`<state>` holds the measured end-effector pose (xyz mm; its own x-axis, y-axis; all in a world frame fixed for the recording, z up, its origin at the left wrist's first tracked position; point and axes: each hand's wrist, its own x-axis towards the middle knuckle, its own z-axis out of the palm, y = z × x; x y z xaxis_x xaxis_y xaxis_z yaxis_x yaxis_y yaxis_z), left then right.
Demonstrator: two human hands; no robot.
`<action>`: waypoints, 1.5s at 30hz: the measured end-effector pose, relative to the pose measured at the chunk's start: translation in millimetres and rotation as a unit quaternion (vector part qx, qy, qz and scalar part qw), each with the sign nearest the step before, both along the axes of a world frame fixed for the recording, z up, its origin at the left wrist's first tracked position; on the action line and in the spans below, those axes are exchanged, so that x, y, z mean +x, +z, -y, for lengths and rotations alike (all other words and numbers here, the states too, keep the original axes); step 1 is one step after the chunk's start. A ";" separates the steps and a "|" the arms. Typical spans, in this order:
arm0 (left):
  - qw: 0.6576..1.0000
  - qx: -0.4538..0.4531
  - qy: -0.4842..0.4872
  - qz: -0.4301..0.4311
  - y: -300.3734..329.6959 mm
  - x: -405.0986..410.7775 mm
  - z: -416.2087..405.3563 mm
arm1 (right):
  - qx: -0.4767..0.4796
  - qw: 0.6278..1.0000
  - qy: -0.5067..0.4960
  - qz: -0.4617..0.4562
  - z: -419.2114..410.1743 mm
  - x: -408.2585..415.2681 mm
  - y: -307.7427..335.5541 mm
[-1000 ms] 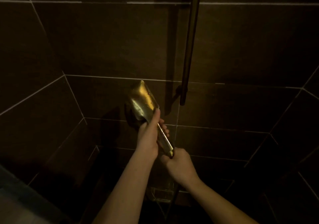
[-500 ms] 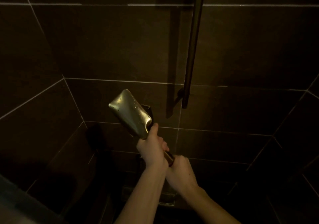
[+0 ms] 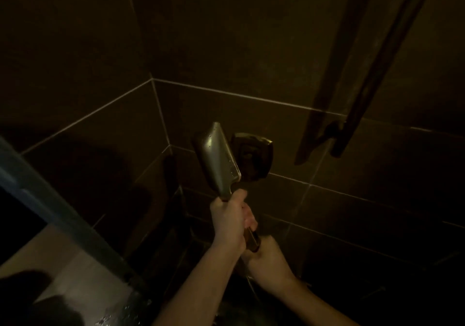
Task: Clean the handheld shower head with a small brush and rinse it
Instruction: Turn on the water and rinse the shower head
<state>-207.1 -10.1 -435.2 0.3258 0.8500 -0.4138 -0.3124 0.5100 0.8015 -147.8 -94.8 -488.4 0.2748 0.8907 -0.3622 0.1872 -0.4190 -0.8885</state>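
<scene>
Shower head (image 3: 218, 161) held up in dim tiled stall, both hands on handle.

Head tilts up-left, just above left hand (image 3: 227, 221), which is clenched round upper handle; right hand (image 3: 268, 255) grips handle's lower end, directly below. Dark wall fitting (image 3: 254, 158) right behind head; rail (image 3: 372, 74) further right.

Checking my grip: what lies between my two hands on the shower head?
In the head view, a short bare stretch of handle shows between the left hand above and the right hand below.
</scene>
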 end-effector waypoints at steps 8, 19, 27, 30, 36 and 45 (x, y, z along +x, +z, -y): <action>0.996 -0.018 0.065 -0.062 -65.7 -46.3 -58.5 | -0.147 0.968 0.197 -0.056 -71.7 23.7 -28.3; 0.987 -0.005 0.068 -0.144 -136.9 -67.7 -109.7 | -0.063 0.954 -0.091 0.280 -235.0 153.9 -71.7; 0.980 -0.006 0.116 -0.164 -164.2 -70.3 -127.2 | -0.101 0.939 -0.084 0.318 -244.3 160.0 -73.8; 0.971 0.005 0.104 -0.213 -176.8 -78.9 -118.2 | -0.143 0.928 -0.067 0.338 -251.7 158.4 -59.5; 0.961 -0.047 0.136 -0.235 -196.8 -97.0 -102.5 | -0.178 0.925 -0.067 0.328 -254.6 159.0 -53.3; 0.955 -0.071 0.108 -0.266 -223.2 -106.5 -95.3 | -0.188 0.913 -0.043 0.360 -254.7 155.6 -54.0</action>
<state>-313.6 85.2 -658.4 -0.1399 0.7963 -0.5885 0.0093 0.5954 0.8034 7.7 159.9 -542.4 0.6251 0.7043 -0.3364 0.6179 -0.7098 -0.3381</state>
